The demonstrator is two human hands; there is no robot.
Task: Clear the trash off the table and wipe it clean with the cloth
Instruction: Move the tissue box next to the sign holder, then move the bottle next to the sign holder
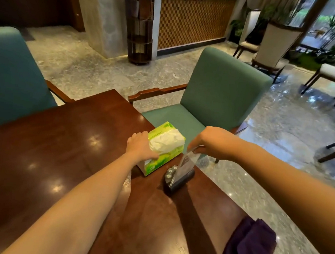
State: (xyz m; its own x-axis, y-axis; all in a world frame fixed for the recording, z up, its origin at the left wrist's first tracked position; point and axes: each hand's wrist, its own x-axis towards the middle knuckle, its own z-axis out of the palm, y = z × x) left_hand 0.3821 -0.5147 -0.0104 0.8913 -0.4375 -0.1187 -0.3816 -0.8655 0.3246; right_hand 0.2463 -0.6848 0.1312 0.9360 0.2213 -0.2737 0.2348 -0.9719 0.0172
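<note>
Shiny brown wood makes the surface (pixel 60 137); a soft green tissue pack (pixel 167 145) sits by its right edge, the left hand (pixel 139 144) curled round it. The right hand (pixel 211 143) pinches a clear flat sign (pixel 185 165). The folded purple cloth (pixel 251 245) hangs over the near right edge, away from both hands.

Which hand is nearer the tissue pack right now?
Left. The left hand holds the tissue pack; the right hand pinches the top of the sign holder beside it.

near edge of table (pixel 39 146) out of frame
</note>
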